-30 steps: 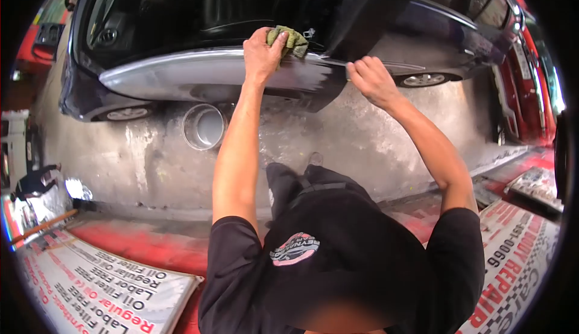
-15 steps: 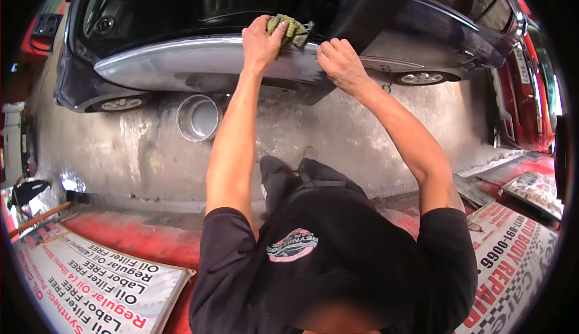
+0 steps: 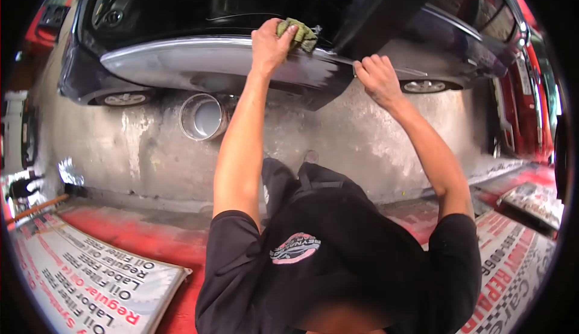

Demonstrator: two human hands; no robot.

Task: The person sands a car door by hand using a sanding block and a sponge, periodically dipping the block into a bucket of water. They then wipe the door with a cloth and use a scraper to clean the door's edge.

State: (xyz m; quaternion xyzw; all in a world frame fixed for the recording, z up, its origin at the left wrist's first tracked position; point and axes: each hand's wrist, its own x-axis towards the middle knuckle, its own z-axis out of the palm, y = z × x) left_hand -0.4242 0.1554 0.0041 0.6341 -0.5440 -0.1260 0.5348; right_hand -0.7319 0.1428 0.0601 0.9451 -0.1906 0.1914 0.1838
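The dark car's door point(image 3: 211, 62) spans the upper middle, its outer panel dull grey in patches. My left hand point(image 3: 271, 45) is closed around a crumpled yellow-green cloth point(image 3: 301, 34), which rests at the door's top edge beside the shiny trim point(image 3: 193, 45). At the rear end of that door, my right hand point(image 3: 379, 79) has its fingers curled against the edge. The exact contact under those fingertips is partly hidden.
A clear bucket point(image 3: 205, 117) of greyish liquid stands on the concrete floor point(image 3: 157, 147) below the door. Printed signboards point(image 3: 108, 279) lie on the red surface behind me. A red vehicle point(image 3: 525, 104) is at the right.
My right hand has moved right, from the door's top near the cloth to its rear edge. The left hand and cloth have shifted slightly right, with the view shifting too.
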